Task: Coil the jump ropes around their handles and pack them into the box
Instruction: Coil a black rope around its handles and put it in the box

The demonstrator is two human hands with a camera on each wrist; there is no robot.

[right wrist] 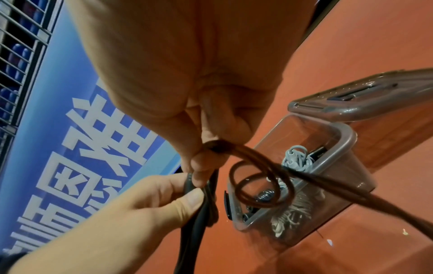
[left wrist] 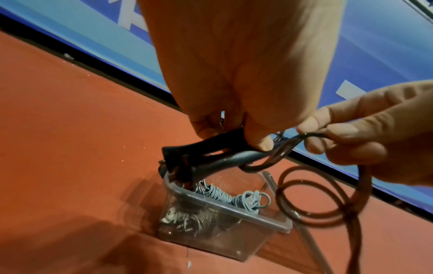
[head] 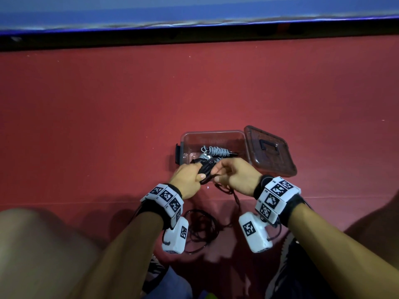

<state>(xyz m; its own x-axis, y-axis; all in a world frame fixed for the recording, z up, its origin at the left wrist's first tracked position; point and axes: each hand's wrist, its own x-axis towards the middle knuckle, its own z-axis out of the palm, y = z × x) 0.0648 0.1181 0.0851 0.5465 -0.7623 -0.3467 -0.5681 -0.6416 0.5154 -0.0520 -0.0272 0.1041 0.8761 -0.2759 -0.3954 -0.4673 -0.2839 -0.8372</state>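
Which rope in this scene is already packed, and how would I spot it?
Find the clear plastic box on the red floor, its lid open beside it. Inside lies the grey jump rope, coiled tightly round its handles. The other rope is dark and trails loose from the hands.

White tag-printed blocks (head: 164, 198) on black wrist straps (head: 262, 184), bare forearms.

Clear glossy plastic box (head: 213, 137), matt black handles (left wrist: 211, 150), smooth dark cord (left wrist: 316, 194).

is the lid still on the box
No, the lid lies off to the side of the open clear box, and a coiled grey rope shows inside.
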